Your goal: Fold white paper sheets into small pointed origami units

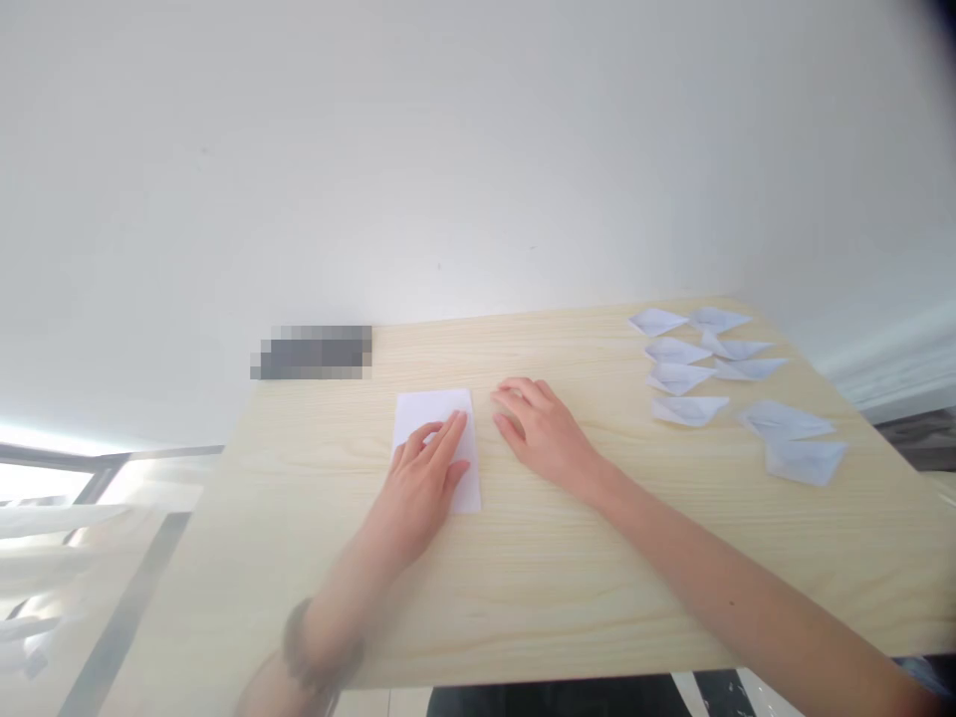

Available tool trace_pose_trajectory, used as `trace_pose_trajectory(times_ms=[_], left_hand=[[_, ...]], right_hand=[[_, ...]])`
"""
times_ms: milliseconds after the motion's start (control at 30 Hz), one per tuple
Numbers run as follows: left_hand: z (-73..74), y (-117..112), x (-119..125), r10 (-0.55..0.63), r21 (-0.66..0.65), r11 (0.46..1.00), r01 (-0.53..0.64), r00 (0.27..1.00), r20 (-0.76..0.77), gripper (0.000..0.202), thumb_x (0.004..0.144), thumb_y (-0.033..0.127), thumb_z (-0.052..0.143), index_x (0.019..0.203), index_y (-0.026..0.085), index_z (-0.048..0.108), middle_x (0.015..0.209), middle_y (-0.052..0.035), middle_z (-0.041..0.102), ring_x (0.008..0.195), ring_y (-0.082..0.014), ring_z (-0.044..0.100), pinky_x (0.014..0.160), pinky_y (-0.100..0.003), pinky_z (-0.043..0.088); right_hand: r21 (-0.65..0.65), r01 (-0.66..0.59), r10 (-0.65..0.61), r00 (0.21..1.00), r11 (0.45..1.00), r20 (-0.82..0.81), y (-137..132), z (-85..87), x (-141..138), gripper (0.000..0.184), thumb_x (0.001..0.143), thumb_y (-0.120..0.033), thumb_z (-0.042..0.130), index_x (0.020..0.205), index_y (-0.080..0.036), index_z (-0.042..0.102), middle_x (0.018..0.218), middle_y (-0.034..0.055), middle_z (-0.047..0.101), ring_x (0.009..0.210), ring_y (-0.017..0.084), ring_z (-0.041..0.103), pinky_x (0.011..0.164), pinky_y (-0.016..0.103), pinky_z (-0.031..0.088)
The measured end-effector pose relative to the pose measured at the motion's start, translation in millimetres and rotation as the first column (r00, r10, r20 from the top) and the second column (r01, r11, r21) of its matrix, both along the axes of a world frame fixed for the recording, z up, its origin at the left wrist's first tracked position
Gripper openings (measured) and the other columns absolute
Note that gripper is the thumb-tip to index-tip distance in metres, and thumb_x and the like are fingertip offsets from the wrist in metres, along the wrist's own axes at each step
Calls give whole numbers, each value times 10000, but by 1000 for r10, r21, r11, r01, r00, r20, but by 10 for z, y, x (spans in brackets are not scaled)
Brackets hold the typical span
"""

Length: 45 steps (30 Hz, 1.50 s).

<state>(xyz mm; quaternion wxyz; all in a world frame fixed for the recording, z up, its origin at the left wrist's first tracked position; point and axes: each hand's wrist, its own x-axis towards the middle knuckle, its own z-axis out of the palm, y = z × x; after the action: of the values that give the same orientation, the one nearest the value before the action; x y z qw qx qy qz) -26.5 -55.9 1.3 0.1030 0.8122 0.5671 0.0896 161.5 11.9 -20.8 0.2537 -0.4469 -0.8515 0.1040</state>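
A white sheet of paper [425, 404], rectangular, lies flat on the wooden table in front of me. My left hand [424, 478] rests on it, palm down, with its fingers stretched toward the far right corner; it covers much of the sheet's lower left part. Just to the right of the paper, apart from it, my right hand [542, 428] hovers over or touches the table, fingers loosely curved and apart, with nothing visible in them. Several folded white paper boats [687, 410] sit in rows at the table's right side.
The pale wooden table [553, 597] meets a white wall [478, 159] at its far edge. A blurred-out dark object [314, 354] stands at the back left corner. Below the near edge a dark seat [560, 697] shows.
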Motion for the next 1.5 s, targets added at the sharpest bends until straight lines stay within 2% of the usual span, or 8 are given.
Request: trace_pose_trajectory(times_ms=[100, 233, 533, 833, 1000, 1233, 1400, 1500], left_hand=[[-65, 237, -10, 74, 68, 995, -72, 997, -19, 454, 909, 340, 397, 1335, 182, 387, 1457, -130, 304, 1263, -306, 344, 974, -494, 367], [-153, 497, 20, 244, 142, 962, -232, 967, -73, 943, 725, 659, 515, 1359, 3, 278, 1446, -290, 203, 1351, -407, 125, 1045, -577, 196], [-148, 619, -29, 168, 48, 982, -183, 960, 223, 460, 844, 459, 473, 1220, 195, 488, 1322, -96, 494, 1293, -317, 335, 1051, -509, 253], [35, 478, 140, 336, -378, 925, -30, 529, 779, 803, 757, 388, 643, 1400, 255, 182, 1019, -73, 666, 813, -203, 652, 665, -296, 527], [18, 505, 79, 498, -557, 828, 59, 380, 780, 481, 782, 432, 605, 1167, 163, 501, 908, -89, 691, 719, -201, 658, 552, -258, 521], [-41, 550, -20, 486, -575, 814, 89, 439, 756, 321, 798, 434, 566, 846, 128, 650, 768, -54, 695, 654, -177, 629, 519, -222, 465], [-9, 617, -74, 629, -651, 718, 246, 170, 759, 574, 812, 622, 367, 1022, 153, 623, 851, -94, 706, 750, -253, 655, 592, -329, 505], [13, 619, -51, 624, -663, 717, 216, 227, 748, 593, 782, 659, 404, 1012, 152, 607, 765, -79, 691, 664, -223, 643, 528, -290, 476]], right_hand=[[10, 42, -42, 998, 999, 46, 83, -2, 80, 298, 883, -235, 421, 1126, -157, 576, 1172, 95, 552, 1000, 240, 499, 926, 402, 435], [10, 121, -122, 990, 993, 69, 193, -9, 136, 323, 892, -280, 411, 1149, -151, 558, 1174, 103, 547, 991, 254, 504, 916, 417, 437], [-27, 102, -104, 993, 994, -48, 195, -29, 121, 537, 856, -430, 473, 1309, -157, 380, 1261, 124, 507, 1110, 276, 469, 939, 448, 393], [-445, -82, -102, 922, 892, -374, 182, 96, 243, 265, 877, -413, 445, 823, -176, 550, 658, -2, 580, 566, 113, 495, 520, 238, 369], [-505, -135, -135, 877, 852, -461, 156, 107, 276, 237, 859, -387, 487, 938, -179, 567, 687, -5, 576, 576, 108, 489, 496, 219, 352], [-212, -231, 109, 876, 950, -469, 139, 55, 296, 314, 838, -140, 428, 1059, -235, 630, 654, -22, 535, 541, 87, 441, 510, 214, 369], [-12, -338, 303, 857, 941, -416, 145, 39, 281, 495, 787, -28, 332, 1096, -272, 633, 784, 17, 538, 666, 106, 501, 579, 238, 420], [-3, -340, 313, 869, 940, -384, 143, 44, 290, 490, 787, -51, 331, 1089, -289, 635, 860, 34, 536, 730, 125, 521, 616, 264, 449]])
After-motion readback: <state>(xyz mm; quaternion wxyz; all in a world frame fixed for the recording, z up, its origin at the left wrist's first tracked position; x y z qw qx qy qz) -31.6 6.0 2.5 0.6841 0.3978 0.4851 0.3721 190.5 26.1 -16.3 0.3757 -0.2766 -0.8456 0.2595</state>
